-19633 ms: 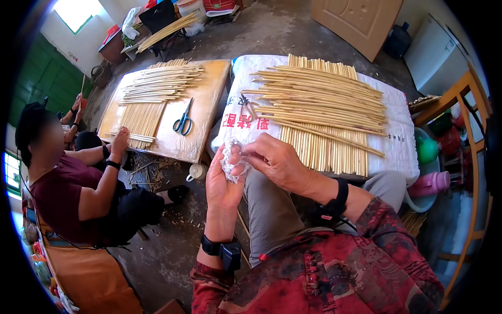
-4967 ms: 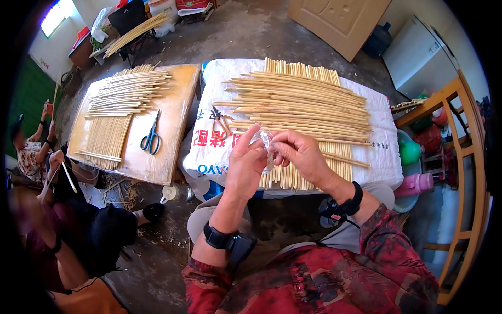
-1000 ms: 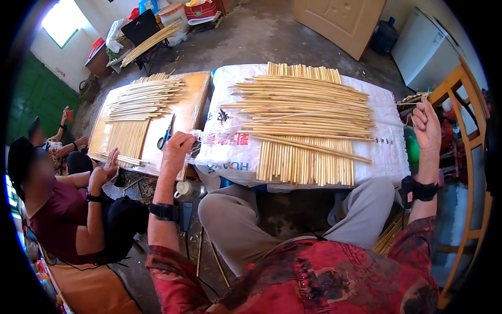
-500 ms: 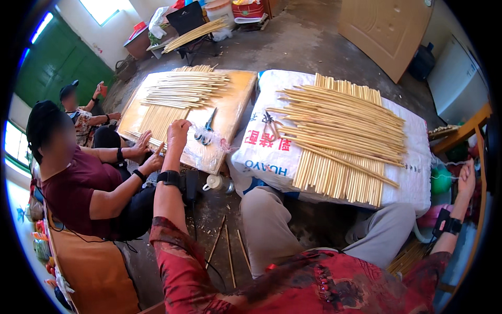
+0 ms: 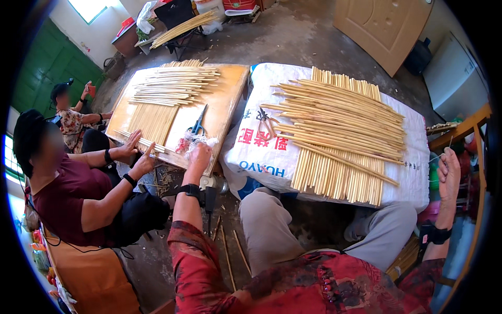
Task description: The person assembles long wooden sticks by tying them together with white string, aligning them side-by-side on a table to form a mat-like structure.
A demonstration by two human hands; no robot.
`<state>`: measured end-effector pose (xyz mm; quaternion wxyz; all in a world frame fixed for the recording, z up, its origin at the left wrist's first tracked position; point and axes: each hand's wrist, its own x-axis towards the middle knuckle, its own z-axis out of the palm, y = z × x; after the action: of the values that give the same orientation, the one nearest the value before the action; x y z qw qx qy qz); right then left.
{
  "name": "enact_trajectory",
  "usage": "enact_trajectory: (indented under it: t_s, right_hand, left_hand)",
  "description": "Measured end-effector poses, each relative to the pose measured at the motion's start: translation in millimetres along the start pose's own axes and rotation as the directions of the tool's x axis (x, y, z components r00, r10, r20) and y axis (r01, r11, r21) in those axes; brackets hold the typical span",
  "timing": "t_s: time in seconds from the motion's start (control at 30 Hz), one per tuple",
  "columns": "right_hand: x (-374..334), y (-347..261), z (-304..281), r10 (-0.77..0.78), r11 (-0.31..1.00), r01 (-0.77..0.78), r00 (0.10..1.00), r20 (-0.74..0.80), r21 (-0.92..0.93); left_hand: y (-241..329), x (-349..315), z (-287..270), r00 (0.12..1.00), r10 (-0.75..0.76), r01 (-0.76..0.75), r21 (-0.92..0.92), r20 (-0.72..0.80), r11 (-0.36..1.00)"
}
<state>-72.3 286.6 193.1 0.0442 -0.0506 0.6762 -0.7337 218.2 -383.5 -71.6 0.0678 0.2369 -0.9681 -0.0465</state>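
Note:
My left hand (image 5: 199, 157) is closed with fingertips together, over the near right corner of the left table. It is against a whitish, see-through tangle (image 5: 205, 140) that looks like thin plastic or thread. What lies between its fingers is hidden. Just beyond are blue-handled scissors (image 5: 197, 125). Raised at the far right, my right hand (image 5: 448, 172) is closed, a thin pale string (image 5: 434, 158) showing beside its fingers. Between my hands, long yellowish sticks (image 5: 340, 118) lie across a row of similar sticks (image 5: 340, 180) on the right table.
Pliers (image 5: 265, 123) lie on the white sack cover (image 5: 261, 152). At my left, a co-worker (image 5: 78, 193) presses both hands on sticks (image 5: 151, 123) on the left table (image 5: 230, 83). Another person (image 5: 73, 115) sits beyond. A wooden frame (image 5: 478, 157) stands near my right hand; loose sticks (image 5: 227, 256) lie on the floor.
My left hand has come down and to the right, onto the pale tangle near the scissors. My right hand has shifted slightly left and turned. The view has shifted a little.

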Motion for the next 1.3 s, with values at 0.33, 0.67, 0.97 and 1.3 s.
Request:
enact_trajectory:
  t_s: [0.33, 0.67, 0.97, 1.3]
  right_hand:
    - [-42, -13, 88, 0.083, 0.994, -0.071, 0.986, 0.144, -0.089]
    - [-80, -24, 114, 0.105, 0.994, -0.096, 0.951, 0.291, -0.046]
    - [-93, -24, 115, 0.138, 0.99, -0.121, 0.947, 0.291, -0.073]
    - [-99, -31, 115, 0.118, 0.993, -0.103, 0.94, 0.319, -0.065]
  left_hand:
    - [47, -41, -28, 0.974, -0.185, 0.205, -0.157, 0.129, 0.966]
    - [42, -62, -19, 0.987, -0.008, 0.069, -0.381, 0.161, 0.922]
    - [69, -62, -13, 0.967, -0.254, 0.256, -0.057, 0.032, 0.965]
    - [79, -32, -55, 0.937, -0.346, 0.16, -0.814, -0.053, 0.559]
